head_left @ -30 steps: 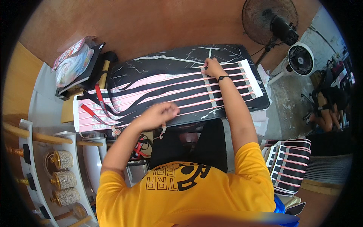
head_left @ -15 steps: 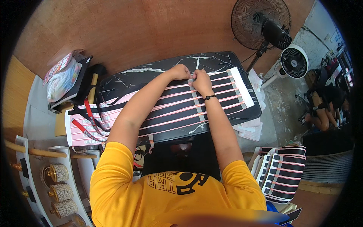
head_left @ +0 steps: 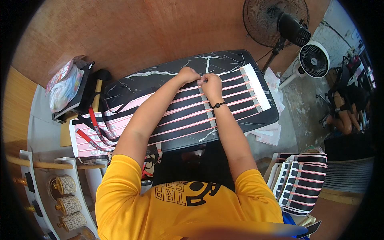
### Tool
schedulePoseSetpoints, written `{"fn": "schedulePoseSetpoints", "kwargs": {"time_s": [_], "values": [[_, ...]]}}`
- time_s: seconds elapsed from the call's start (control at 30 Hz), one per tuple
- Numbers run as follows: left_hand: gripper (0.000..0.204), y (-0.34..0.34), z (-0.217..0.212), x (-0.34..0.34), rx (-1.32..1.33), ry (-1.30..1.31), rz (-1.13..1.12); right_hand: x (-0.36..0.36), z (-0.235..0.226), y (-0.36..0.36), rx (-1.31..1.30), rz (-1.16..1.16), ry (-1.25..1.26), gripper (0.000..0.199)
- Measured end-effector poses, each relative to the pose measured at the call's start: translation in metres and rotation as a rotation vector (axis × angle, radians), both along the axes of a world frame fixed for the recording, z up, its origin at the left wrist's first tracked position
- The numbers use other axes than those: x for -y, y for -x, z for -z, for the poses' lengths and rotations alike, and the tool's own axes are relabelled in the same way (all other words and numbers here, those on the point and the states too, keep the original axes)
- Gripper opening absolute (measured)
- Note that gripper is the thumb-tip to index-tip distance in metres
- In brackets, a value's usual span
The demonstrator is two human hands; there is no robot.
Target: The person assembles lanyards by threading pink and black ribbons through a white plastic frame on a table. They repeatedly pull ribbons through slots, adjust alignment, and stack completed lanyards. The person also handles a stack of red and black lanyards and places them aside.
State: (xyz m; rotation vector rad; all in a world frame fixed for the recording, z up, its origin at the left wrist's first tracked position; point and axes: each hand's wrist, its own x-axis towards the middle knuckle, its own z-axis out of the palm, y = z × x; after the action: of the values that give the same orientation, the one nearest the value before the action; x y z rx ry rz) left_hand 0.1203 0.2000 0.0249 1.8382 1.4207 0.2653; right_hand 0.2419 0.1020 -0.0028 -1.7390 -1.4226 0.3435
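Note:
A long printed sheet (head_left: 182,116) of black strips edged in pink and white lies across the dark marble-patterned table (head_left: 192,64). Grey bands cross it, one (head_left: 207,105) near the middle and another (head_left: 250,90) by its white right end. At the far edge, above the middle band, both hands meet. My left hand (head_left: 189,76) is closed, fingertips pinched together. Beside it, my right hand (head_left: 212,85) is curled closed too, a black bracelet at the wrist. Whatever lies between the fingertips is too small to make out.
Red and black straps (head_left: 95,126) lie over the sheet's left end. Left of the table sit a plastic bag (head_left: 66,94) and a shelf with patterned jars (head_left: 66,185). Two fans (head_left: 314,60) stand back right. More striped sheets (head_left: 306,182) are piled lower right. Another person (head_left: 346,110) sits far right.
My right hand has turned slightly, its fingers closer to the left hand's fingertips. Both hands stay at the sheet's far edge. The whole view has shifted a little.

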Motion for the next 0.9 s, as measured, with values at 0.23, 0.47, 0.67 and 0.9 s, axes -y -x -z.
{"fn": "schedulePoseSetpoints", "kwargs": {"time_s": [0.23, 0.47, 0.67, 0.9], "values": [[0.033, 0.021, -0.005, 0.002, 0.279, -0.051, 0.241, 0.007, -0.009, -0.026, -0.19, -0.157, 0.066, 0.017], [0.019, 0.042, -0.031, 0.031, -0.228, -0.668, 0.516, 0.013, -0.01, -0.019, -0.006, -0.134, 0.026, 0.059], [0.009, 0.025, -0.024, 0.024, -0.377, -1.048, 0.571, 0.011, -0.009, -0.013, 0.008, -0.207, 0.102, 0.101], [0.018, 0.029, -0.045, -0.003, -0.445, -1.022, 0.298, 0.011, -0.012, -0.016, 0.038, -0.231, 0.119, 0.113]]}}
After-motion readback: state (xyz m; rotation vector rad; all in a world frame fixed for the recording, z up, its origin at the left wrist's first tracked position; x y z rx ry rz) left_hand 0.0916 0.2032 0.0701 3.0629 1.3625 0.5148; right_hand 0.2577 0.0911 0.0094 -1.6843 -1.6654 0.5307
